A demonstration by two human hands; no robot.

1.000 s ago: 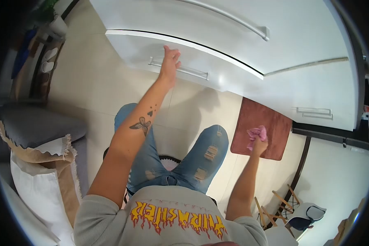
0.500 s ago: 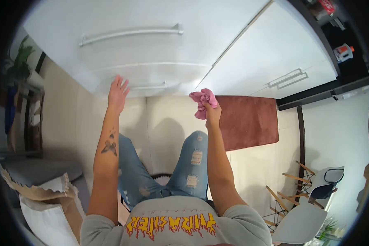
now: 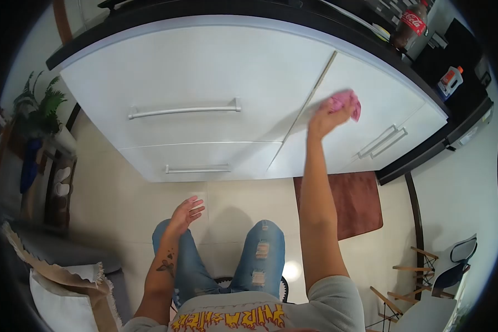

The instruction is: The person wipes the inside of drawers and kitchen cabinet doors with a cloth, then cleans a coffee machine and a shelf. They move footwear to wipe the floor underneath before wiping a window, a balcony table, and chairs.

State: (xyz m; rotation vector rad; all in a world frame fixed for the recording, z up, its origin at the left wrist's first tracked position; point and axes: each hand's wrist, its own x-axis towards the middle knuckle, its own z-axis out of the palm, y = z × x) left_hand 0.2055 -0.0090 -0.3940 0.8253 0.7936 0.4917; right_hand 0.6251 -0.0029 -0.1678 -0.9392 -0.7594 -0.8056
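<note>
My right hand point(image 3: 330, 118) holds a crumpled pink cloth point(image 3: 346, 104) against the white cabinet door point(image 3: 373, 94), near its upper left, just right of the gap between the cabinet fronts. Over my left knee, my left hand point(image 3: 186, 214) hangs in the air with its fingers apart and nothing in it. In front of it stand the white drawer fronts point(image 3: 193, 66) with a long upper handle point(image 3: 185, 112) and a lower handle point(image 3: 198, 169). Two more handles point(image 3: 382, 142) sit low at the right.
A dark countertop point(image 3: 205, 12) runs above the drawers, with a cola bottle point(image 3: 410, 26) and a white bottle point(image 3: 450, 82) at the right. A brown mat point(image 3: 357, 205) lies on the floor. Chairs point(image 3: 426, 310) stand lower right, a plant point(image 3: 44, 105) at the left.
My right hand has moved up and right with the pink cloth, onto the cabinet door. My left hand has drawn back toward my knee. The view has tilted up, showing the countertop.
</note>
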